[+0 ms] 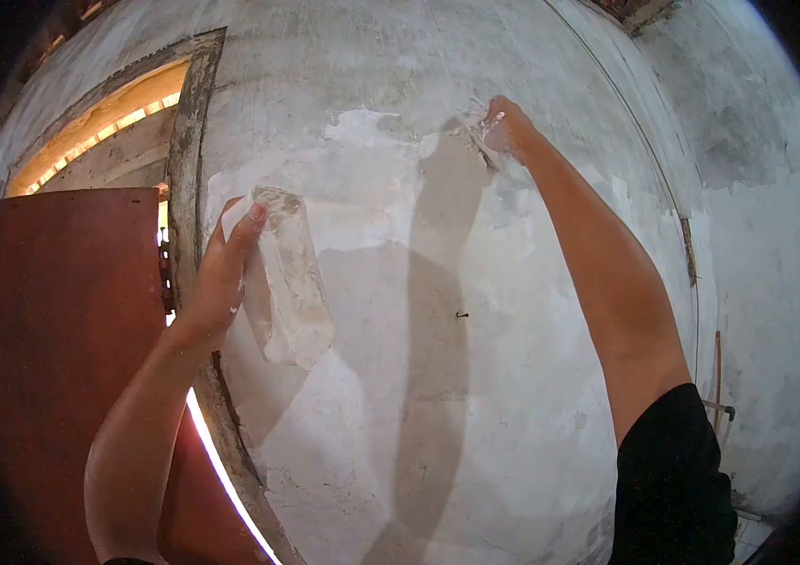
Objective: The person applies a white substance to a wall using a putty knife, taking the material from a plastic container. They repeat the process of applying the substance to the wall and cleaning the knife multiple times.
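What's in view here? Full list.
wall: 1, grey-white, fills the view
plaster patch: 1, whiter, upper middle
door: 1, red-brown, left
door frame: 1, grey, between door and wall
nail: 1, dark, mid wall
pipe: 1, brownish, right edge
board: 1, pale, plaster-coated, in left hand
sleeve: 1, black, right arm
left hand: 1, grips the board
right hand: 1, against the wall at the patch's edge; what it holds is too blurred to tell
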The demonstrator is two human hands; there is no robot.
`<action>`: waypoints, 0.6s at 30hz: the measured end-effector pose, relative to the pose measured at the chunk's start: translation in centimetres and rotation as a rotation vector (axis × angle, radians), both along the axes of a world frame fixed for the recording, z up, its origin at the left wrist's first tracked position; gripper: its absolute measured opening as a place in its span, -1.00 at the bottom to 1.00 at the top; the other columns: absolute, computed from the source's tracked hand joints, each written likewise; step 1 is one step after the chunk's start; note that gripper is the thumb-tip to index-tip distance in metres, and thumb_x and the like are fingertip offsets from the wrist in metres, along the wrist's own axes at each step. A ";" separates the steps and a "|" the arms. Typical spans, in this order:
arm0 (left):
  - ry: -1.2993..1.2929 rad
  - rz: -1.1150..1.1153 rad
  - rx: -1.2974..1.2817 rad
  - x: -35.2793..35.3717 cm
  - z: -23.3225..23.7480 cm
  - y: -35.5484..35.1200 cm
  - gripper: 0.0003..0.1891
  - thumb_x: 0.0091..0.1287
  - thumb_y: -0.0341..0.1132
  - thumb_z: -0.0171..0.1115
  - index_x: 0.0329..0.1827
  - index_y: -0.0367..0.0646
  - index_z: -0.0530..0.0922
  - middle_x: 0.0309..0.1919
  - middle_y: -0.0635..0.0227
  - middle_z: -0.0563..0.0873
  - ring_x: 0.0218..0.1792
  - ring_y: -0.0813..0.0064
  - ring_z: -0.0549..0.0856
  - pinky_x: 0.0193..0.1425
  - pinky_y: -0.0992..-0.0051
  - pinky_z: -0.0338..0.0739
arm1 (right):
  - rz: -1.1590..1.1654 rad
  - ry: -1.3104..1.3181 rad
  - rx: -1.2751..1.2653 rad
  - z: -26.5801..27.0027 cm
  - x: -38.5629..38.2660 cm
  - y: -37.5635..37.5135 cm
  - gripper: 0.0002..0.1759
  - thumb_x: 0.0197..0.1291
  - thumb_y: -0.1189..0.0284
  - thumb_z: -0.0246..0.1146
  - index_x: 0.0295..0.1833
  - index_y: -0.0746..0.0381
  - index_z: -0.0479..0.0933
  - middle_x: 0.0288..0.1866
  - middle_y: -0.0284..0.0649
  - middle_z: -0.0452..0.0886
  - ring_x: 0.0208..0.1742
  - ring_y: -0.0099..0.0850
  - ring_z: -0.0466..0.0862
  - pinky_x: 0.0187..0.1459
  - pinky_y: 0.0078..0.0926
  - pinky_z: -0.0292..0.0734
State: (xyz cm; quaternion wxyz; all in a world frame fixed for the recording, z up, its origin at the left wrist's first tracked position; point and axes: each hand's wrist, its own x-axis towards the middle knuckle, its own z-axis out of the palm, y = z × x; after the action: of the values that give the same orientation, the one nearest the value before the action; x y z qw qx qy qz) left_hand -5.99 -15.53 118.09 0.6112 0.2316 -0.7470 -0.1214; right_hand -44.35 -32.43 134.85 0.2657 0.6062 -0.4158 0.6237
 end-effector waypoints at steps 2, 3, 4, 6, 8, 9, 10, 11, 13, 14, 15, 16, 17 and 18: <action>0.059 0.073 0.010 -0.7 0.1 0.0 -0.30 0.36 0.19 0.08 0.36 -0.14 0.24 0.18 0.22 0.46 0.23 0.38 0.43 0.37 0.34 0.24 | -0.048 0.134 -0.037 0.3 0.8 0.4 -0.54 -0.01 0.28 0.38 -0.01 0.29 0.54 -0.06 0.04 0.65 -0.03 -0.04 0.67 -0.06 -0.21 0.57; 0.064 0.065 0.013 -0.8 0.4 -0.6 -0.30 0.36 0.19 0.08 0.36 -0.14 0.24 0.18 0.22 0.46 0.23 0.38 0.43 0.37 0.34 0.24 | -0.160 0.267 -0.050 -0.7 2.4 2.7 -0.72 0.02 0.38 0.30 -0.13 0.27 0.59 -0.15 0.03 0.66 -0.10 -0.07 0.67 -0.12 -0.24 0.55; 0.078 0.013 0.005 -0.7 0.6 -1.6 -0.28 0.36 0.20 0.07 0.37 -0.16 0.22 0.20 0.21 0.45 0.25 0.36 0.42 0.38 0.33 0.22 | -0.271 0.396 -0.054 -1.9 3.6 4.6 -0.84 0.05 0.49 0.22 -0.25 0.24 0.65 -0.24 0.02 0.67 -0.18 -0.09 0.67 -0.18 -0.27 0.53; 0.095 -0.049 0.007 -1.3 0.9 -2.9 -0.26 0.35 0.21 0.07 0.38 -0.18 0.20 0.22 0.19 0.43 0.27 0.34 0.41 0.40 0.33 0.21 | -0.209 0.528 -0.025 -3.5 4.2 7.1 -0.79 0.03 0.49 0.22 -0.19 0.23 0.65 -0.23 0.05 0.66 -0.17 -0.05 0.66 -0.16 -0.24 0.54; 0.083 -0.169 0.050 -2.5 1.3 -3.7 -0.23 0.35 0.22 0.07 0.39 -0.20 0.18 0.25 0.18 0.42 0.28 0.33 0.41 0.40 0.33 0.21 | -0.149 0.662 -0.006 -4.5 4.5 7.7 -0.73 0.01 0.50 0.22 -0.12 0.23 0.66 -0.22 0.08 0.66 -0.16 -0.01 0.65 -0.15 -0.22 0.55; 0.080 -0.176 0.054 -3.3 1.5 -4.1 -0.23 0.35 0.22 0.07 0.39 -0.20 0.18 0.25 0.18 0.42 0.28 0.33 0.41 0.40 0.33 0.21 | -0.175 0.712 -0.033 -5.1 4.3 7.5 -0.68 -0.02 0.52 0.22 -0.08 0.19 0.66 -0.23 0.07 0.66 -0.18 -0.01 0.65 -0.14 -0.21 0.56; 0.073 -0.234 0.011 -4.2 1.7 -4.5 -0.23 0.35 0.23 0.05 0.40 -0.20 0.18 0.26 0.18 0.41 0.28 0.32 0.41 0.40 0.32 0.22 | -0.203 0.764 -0.062 -5.6 4.3 7.5 -0.63 -0.05 0.55 0.21 -0.05 0.15 0.66 -0.23 0.05 0.67 -0.20 -0.01 0.66 -0.14 -0.21 0.56; 0.068 -0.291 -0.031 -4.8 1.9 -5.0 -0.22 0.36 0.24 0.03 0.41 -0.20 0.17 0.27 0.17 0.41 0.28 0.32 0.42 0.40 0.32 0.23 | -0.286 0.851 -0.131 -6.1 4.2 6.8 -0.54 -0.10 0.59 0.18 -0.02 0.04 0.67 -0.26 0.00 0.67 -0.23 -0.02 0.65 -0.18 -0.20 0.56; 0.092 -0.287 -0.051 -5.6 2.6 -6.7 -0.22 0.35 0.25 0.02 0.41 -0.20 0.17 0.27 0.16 0.40 0.28 0.31 0.42 0.39 0.31 0.24 | -0.286 0.899 -0.078 -8.0 4.3 7.7 -0.50 -0.12 0.62 0.16 -0.01 -0.01 0.67 -0.29 -0.03 0.67 -0.25 -0.04 0.65 -0.20 -0.19 0.56; 0.115 -0.276 -0.076 -5.9 2.9 -7.3 -0.21 0.35 0.27 0.00 0.41 -0.19 0.18 0.28 0.16 0.40 0.27 0.31 0.43 0.39 0.30 0.25 | -0.281 0.944 -0.032 -8.9 4.3 8.2 -0.45 -0.14 0.64 0.14 0.00 -0.06 0.66 -0.32 -0.07 0.67 -0.27 -0.06 0.65 -0.21 -0.19 0.56; 0.114 -0.280 -0.074 -6.5 2.9 -6.5 -0.21 0.35 0.27 0.00 0.41 -0.19 0.18 0.28 0.16 0.40 0.27 0.31 0.43 0.39 0.30 0.25 | -0.385 0.977 0.103 -9.5 4.1 8.1 -0.62 -0.04 0.61 0.21 -0.06 0.10 0.66 -0.29 -0.04 0.67 -0.14 -0.09 0.67 -0.11 -0.20 0.58; 0.097 -0.284 -0.066 -7.5 2.9 -5.1 -0.19 0.34 0.29 -0.01 0.41 -0.19 0.17 0.30 0.14 0.38 0.29 0.29 0.41 0.40 0.30 0.24 | -0.389 0.974 0.104 -10.3 3.8 8.4 -0.62 -0.04 0.61 0.21 -0.06 0.10 0.66 -0.29 -0.04 0.67 -0.14 -0.09 0.67 -0.11 -0.20 0.58; 0.082 -0.287 -0.058 -8.1 3.0 -4.2 -0.18 0.33 0.31 -0.01 0.42 -0.18 0.17 0.31 0.13 0.36 0.31 0.27 0.39 0.41 0.30 0.22 | -0.441 1.031 0.141 -11.2 3.2 8.7 -0.62 -0.03 0.63 0.20 -0.07 0.07 0.66 -0.29 -0.06 0.67 -0.15 -0.09 0.67 -0.12 -0.20 0.59; 0.083 -0.290 -0.060 -8.1 3.3 -4.2 -0.18 0.33 0.31 -0.01 0.42 -0.18 0.17 0.31 0.13 0.36 0.31 0.27 0.39 0.41 0.30 0.22 | -0.494 1.089 0.178 -12.1 2.7 9.2 -0.61 -0.02 0.65 0.19 -0.08 0.04 0.66 -0.30 -0.08 0.68 -0.15 -0.10 0.67 -0.13 -0.19 0.59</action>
State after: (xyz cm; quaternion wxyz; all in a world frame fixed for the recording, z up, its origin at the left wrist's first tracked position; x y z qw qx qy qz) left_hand -14.10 -19.73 121.37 0.6241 0.0977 -0.7501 -0.1957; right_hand -41.60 -23.25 122.80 0.5255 0.7439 -0.3990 0.1062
